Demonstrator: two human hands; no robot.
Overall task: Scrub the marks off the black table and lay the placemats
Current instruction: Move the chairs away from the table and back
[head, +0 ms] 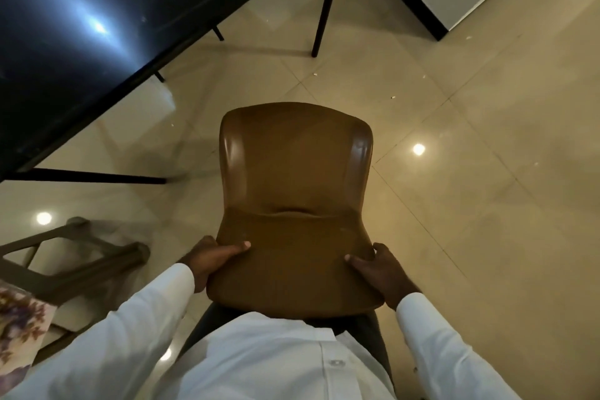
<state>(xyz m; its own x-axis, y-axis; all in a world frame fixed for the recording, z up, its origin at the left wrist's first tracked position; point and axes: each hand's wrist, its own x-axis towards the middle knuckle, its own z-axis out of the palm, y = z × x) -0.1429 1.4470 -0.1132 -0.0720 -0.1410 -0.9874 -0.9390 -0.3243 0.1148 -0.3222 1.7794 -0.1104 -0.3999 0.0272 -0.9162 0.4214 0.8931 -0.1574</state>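
**Chair held clear of the table**

The black table (74,26) fills the upper left, glossy, with faint pale smears; it looks hard and slick, so scrubbing should glide. A patterned sheet (18,331), perhaps a placemat, is cut off at the lower left. The left hand (211,258) and right hand (378,271) each clasp a side of the brown chair (293,191). Its legs are hidden.

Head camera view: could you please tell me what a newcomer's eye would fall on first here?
The brown chair fills the centre, gripped at its backrest by the left hand and right hand. At upper left, the glossy black table catches a bright light glare. Beige floor tiles spread to the right.
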